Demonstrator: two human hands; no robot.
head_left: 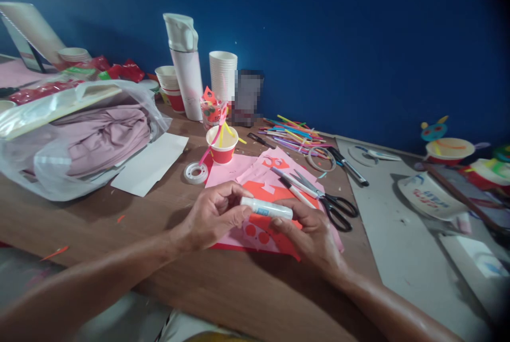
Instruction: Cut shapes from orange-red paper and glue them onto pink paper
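Both my hands hold a white glue stick point(266, 207) sideways above pink and red paper sheets point(261, 185) on the wooden table point(159, 214). My left hand point(213, 213) pinches its left end with closed fingers. My right hand point(308, 228) grips the right end, fingers curled round it. Red paper circles lie on the pink sheet just under the stick. Black-handled scissors point(329, 201) and a white pen point(292, 189) lie right of my hands.
A red paper cup point(222, 145) with coloured strips and a tape roll point(196, 172) sit behind the papers. A plastic bag with cloth point(79, 135) fills the left. A white flask point(185, 66), stacked cups point(222, 75), coloured straws point(292, 135) and paper crafts point(448, 148) stand further back.
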